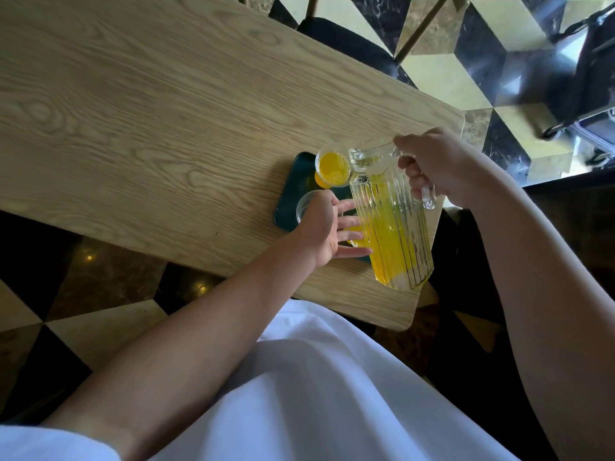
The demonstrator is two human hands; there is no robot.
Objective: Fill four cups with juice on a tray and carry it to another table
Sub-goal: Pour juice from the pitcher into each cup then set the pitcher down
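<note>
Pale wooden surface (pixel 133 104) is carrying a dark green tray (pixel 293 191). Right hand (pixel 436 164) is gripping the ribbed glass jug (pixel 389 221), filling one clear cup (pixel 332 169); left hand (pixel 327 227), fingers spread, is steadying it. Another cup (pixel 307 204) is sitting empty; others hidden.

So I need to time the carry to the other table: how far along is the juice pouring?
Early. One clear glass cup on the dark green tray holds yellow juice. The right hand grips the ribbed glass pitcher by its handle, tilted toward that cup; the left hand steadies it. One empty glass cup shows; others are hidden. Carrying is left.
</note>
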